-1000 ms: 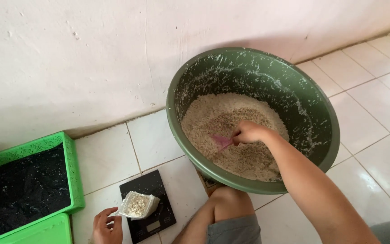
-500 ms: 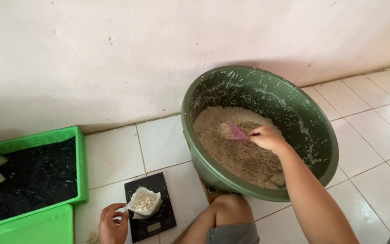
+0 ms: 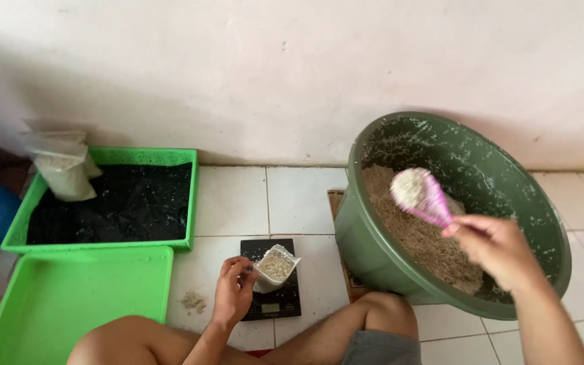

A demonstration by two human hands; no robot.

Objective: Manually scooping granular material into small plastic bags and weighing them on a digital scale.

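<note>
Filling under way | your left hand (image 3: 232, 294) pinched the part-filled pouch (image 3: 275, 268) open on the black scale (image 3: 271, 278) | your right hand (image 3: 498, 249) gripped a heaped pink scoop (image 3: 419, 193) above the green basin (image 3: 380, 243) | pouring remained.

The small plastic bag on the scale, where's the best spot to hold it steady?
Pinch the small plastic bag at its open upper rim from the left, as the left hand does: it stands upright on the black scale, mouth open, grain below.
</note>
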